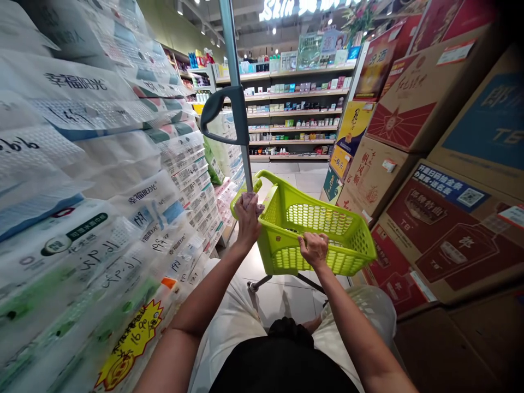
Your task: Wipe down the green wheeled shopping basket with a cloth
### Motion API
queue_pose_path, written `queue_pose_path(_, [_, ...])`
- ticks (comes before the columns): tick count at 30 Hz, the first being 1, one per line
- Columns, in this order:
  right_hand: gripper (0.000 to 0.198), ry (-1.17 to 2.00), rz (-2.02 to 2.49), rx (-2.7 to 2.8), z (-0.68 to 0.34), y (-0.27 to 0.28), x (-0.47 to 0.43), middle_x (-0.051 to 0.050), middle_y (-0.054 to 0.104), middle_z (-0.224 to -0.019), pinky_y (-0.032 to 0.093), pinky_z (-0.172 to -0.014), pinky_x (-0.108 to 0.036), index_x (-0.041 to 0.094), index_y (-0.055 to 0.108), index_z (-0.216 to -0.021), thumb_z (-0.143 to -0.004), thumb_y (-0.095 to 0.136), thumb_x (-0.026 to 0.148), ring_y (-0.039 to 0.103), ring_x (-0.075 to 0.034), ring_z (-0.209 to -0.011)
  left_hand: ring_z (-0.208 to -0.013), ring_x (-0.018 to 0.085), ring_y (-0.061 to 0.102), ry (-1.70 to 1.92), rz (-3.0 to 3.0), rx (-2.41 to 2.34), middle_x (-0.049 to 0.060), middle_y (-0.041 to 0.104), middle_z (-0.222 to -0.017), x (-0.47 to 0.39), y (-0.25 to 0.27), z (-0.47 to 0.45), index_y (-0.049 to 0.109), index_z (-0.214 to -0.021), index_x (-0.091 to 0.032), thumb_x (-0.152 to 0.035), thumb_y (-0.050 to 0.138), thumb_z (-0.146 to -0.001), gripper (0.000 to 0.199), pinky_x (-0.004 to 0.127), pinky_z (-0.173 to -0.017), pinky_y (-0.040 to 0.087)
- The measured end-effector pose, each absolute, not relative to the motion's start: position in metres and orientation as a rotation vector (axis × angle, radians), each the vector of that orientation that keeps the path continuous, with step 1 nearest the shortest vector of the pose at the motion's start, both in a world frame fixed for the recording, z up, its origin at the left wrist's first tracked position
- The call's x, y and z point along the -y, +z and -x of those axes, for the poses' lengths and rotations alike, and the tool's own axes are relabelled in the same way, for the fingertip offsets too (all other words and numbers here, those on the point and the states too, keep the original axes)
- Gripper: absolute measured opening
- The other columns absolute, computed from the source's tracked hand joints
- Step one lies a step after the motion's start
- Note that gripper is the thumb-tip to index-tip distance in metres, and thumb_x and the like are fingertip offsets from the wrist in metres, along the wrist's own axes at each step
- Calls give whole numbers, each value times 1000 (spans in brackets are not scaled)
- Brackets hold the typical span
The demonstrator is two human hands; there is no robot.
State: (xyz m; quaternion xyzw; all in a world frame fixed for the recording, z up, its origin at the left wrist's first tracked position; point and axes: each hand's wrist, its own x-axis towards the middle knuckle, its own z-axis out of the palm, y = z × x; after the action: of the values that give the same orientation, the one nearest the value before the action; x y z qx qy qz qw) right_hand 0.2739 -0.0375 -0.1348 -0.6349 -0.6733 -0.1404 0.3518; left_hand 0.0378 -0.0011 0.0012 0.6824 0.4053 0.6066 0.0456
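A lime-green plastic shopping cart (319,218) with perforated sides stands in front of my knees. From its left end rises a grey metal pole (235,60), which carries a dark grey loop handle (238,114). My left hand (248,221) is closed around a crumpled pinkish-grey cloth (259,208) at the foot of the pole, and the cloth appears to touch the pole or the cart's end. My right hand (314,249) grips the near top rim of the basket, fingers curled over the edge.
Stacked tissue packs (94,174) rise close on my left, some with handwritten prices. Cardboard cartons (442,218) are piled on the right. Ahead, beyond the tiled floor (290,169), shelves (295,114) hold many small boxes and bottles. The cart's caster (251,287) is near my feet.
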Motion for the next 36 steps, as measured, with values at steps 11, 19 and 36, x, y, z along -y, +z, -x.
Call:
queue_pose_path(11, [33,-328,1656,1720,-275,-133,40,-3,71,-79,21,-99,-38,21,60,-79,-101,45,41,56,-20,-84,-142,38,42,1501,-2405,-1460,17,57,-139,10,-71,-37,65,-132,-24,-19,49,-99,36,63,-120,29])
queue_pose_path(19, [30,-347,1649,1719,-278,-136,40,-4,69,-80,22,-94,-37,21,60,-80,-100,45,37,55,-20,-84,-127,30,49,1710,-2153,-1447,13,57,-123,21,-168,-52,68,-108,-26,-21,56,-93,20,56,-114,41])
queue_pose_path(36, [35,-311,1703,1773,-299,-135,43,-4,68,-82,21,-93,-38,22,57,-79,-102,40,42,52,-21,-85,-129,34,51,1814,-1747,-1429,16,57,-125,41,-198,-88,72,-104,-22,-24,63,-87,19,60,-112,42])
